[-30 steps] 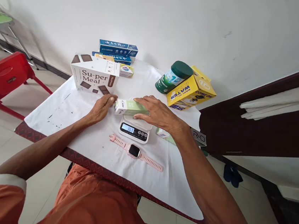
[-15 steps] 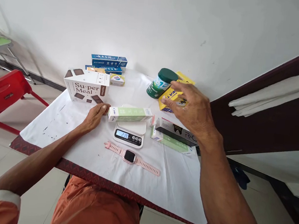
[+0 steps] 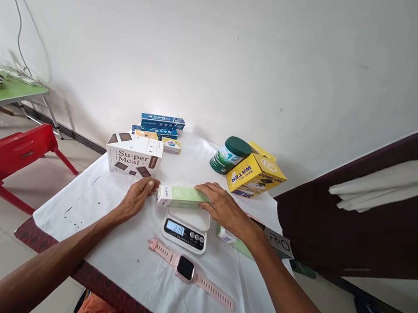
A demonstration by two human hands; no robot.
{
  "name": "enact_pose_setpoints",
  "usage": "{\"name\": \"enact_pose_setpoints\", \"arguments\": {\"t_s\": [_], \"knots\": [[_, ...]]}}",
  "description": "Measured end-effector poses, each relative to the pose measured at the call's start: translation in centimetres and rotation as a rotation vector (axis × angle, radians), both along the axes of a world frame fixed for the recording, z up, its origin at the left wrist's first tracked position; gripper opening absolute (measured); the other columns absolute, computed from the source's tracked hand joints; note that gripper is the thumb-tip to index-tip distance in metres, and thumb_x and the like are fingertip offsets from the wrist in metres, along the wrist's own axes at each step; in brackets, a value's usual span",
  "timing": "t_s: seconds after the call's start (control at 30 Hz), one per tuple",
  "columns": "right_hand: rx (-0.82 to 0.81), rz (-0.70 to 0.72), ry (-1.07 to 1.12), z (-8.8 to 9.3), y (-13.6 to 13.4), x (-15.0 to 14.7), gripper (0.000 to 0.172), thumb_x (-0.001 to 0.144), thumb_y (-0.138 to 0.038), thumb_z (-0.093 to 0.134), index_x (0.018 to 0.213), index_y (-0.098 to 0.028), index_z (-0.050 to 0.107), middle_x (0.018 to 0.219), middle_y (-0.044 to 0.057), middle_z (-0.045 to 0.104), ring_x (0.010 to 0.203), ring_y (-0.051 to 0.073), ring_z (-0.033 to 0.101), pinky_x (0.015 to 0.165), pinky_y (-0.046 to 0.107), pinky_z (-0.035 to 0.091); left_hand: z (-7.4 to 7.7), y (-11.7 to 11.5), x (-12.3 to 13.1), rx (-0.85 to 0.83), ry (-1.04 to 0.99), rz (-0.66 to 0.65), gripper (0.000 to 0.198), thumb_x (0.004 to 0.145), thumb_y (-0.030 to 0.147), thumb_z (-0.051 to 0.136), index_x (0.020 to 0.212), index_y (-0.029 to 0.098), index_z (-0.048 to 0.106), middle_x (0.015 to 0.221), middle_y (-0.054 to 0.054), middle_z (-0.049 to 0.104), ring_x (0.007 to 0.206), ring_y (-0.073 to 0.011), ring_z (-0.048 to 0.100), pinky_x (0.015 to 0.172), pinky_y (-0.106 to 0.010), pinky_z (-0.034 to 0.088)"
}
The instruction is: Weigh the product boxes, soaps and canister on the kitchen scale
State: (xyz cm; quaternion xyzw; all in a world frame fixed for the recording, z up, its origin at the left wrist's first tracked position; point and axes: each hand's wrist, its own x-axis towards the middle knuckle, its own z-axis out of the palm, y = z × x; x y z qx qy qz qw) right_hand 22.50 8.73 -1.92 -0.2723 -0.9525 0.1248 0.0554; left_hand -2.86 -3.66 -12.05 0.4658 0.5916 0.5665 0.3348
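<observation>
A long light green and white box [image 3: 180, 197] lies across the white plate of a small digital scale [image 3: 186, 234], whose display reads what looks like 219. My right hand [image 3: 222, 205] has its thumb and fingers around the right end of this box. Just off the box's left end, my left hand [image 3: 137, 200] rests on the table, its fingers drawn together with the thumb against them and nothing visible in them. In front of the scale lies a pink smartwatch [image 3: 185, 268] with its strap spread out.
Left of the scale stands a white "Su-per Meal" box [image 3: 134, 156], with blue boxes [image 3: 162, 122] behind. A green-lidded canister [image 3: 227, 156] and yellow box [image 3: 255, 176] stand back right. My right forearm partly covers a black box [image 3: 278, 241]. A red chair [image 3: 15, 156] is left.
My right hand has come down from beside the canister and yellow box onto the right end of the green box. My left hand stays by its left end. The view has shifted.
</observation>
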Motion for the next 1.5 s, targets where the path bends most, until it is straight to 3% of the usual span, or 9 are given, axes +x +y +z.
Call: {"name": "enact_pose_setpoints", "arguments": {"t_s": [0.23,0.37,0.5,0.67,0.93,1.03,1.17,1.33,1.5], "knots": [[-0.064,-0.211,0.309,3.7,5.9,1.1,0.038,0.087,-0.033,0.07,0.124,-0.025,0.07,0.122,0.008,0.075,0.111,0.029,0.07,0.1,0.045,0.055,0.2,0.3,0.4,-0.047,-0.076,0.036,0.058,0.097,0.067,0.044,0.107,0.017,0.071,0.106,-0.013,0.074,0.091,-0.0243,0.068,0.083,-0.038,0.056],[0.088,-0.254,0.334,4.9,11.5,-3.3,0.039,0.084,-0.031,0.07,0.122,-0.022,0.071,0.123,0.009,0.075,0.114,0.03,0.069,0.102,0.045,0.053,0.4,0.7,0.6,-0.035,-0.025,0.019,0.053,0.101,0.062,0.042,0.105,0.018,0.07,0.105,-0.012,0.074,0.089,-0.0236,0.068,0.083,-0.038,0.054],[0.212,-0.262,0.199,3.6,15.8,-11.2,0.042,0.082,-0.02,0.07,0.124,-0.02,0.071,0.13,0.012,0.073,0.121,0.03,0.065,0.11,0.045,0.047,0.6,1.0,0.6,-0.04,0.007,0.003,0.05,0.103,0.058,0.039,0.102,0.018,0.069,0.105,-0.012,0.072,0.087,-0.023,0.068,0.081,-0.037,0.053],[0.197,-0.223,0.15,0.8,17.6,-19.6,0.044,0.084,-0.016,0.071,0.128,-0.018,0.07,0.133,0.013,0.07,0.123,0.029,0.062,0.108,0.04,0.048,0.7,1.1,0.7,-0.03,0.026,0.002,0.047,0.105,0.054,0.037,0.099,0.02,0.069,0.102,-0.01,0.071,0.088,-0.0228,0.067,0.081,-0.036,0.052],[0.195,-0.227,0.165,-1.5,18.3,-24.7,0.051,0.086,-0.015,0.067,0.137,-0.018,0.064,0.138,0.015,0.064,0.13,0.033,0.052,0.105,0.047,0.05,0.6,1.5,0.7,-0.037,0.045,0.007,0.046,0.106,0.052,0.037,0.099,0.02,0.069,0.099,-0.01,0.072,0.091,-0.0233,0.067,0.082,-0.036,0.052],[0.213,-0.229,0.205,-1.0,18.4,-23.5,0.059,0.085,-0.018,0.069,0.142,-0.016,0.059,0.143,0.017,0.059,0.132,0.034,0.051,0.107,0.048,0.049,0.4,1.6,0.6,-0.03,0.056,0.008,0.044,0.106,0.05,0.038,0.099,0.02,0.07,0.098,-0.009,0.072,0.089,-0.0225,0.068,0.08,-0.035,0.053],[0.198,-0.231,0.212,0.3,17.4,-18.3,0.038,0.086,-0.019,0.068,0.123,-0.015,0.069,0.128,0.015,0.068,0.122,0.03,0.059,0.109,0.045,0.047,0.4,1.6,0.3,-0.049,0.089,0.002,0.043,0.104,0.048,0.04,0.099,0.019,0.071,0.097,-0.01,0.073,0.088,-0.0224,0.068,0.079,-0.034,0.053],[0.068,-0.235,0.19,2.4,13.5,-6.1,0.02,0.083,-0.029,0.072,0.1,-0.02,0.076,0.106,0.008,0.077,0.1,0.026,0.071,0.098,0.042,0.054,0.3,1.7,-0.4,-0.075,0.14,-0.029,0.042,0.101,0.049,0.042,0.102,0.018,0.07,0.097,-0.011,0.074,0.086,-0.0229,0.069,0.08,-0.035,0.055],[-0.178,-0.359,0.04,3.8,7.0,5.8,0.032,0.079,-0.044,0.074,0.104,-0.023,0.078,0.104,0.005,0.079,0.1,0.027,0.073,0.092,0.042,0.058,0.7,1.7,-0.3,-0.06,0.217,-0.086,0.041,0.099,0.051,0.045,0.104,0.018,0.069,0.101,-0.01,0.074,0.085,-0.0221,0.07,0.083,-0.035,0.056]]}}
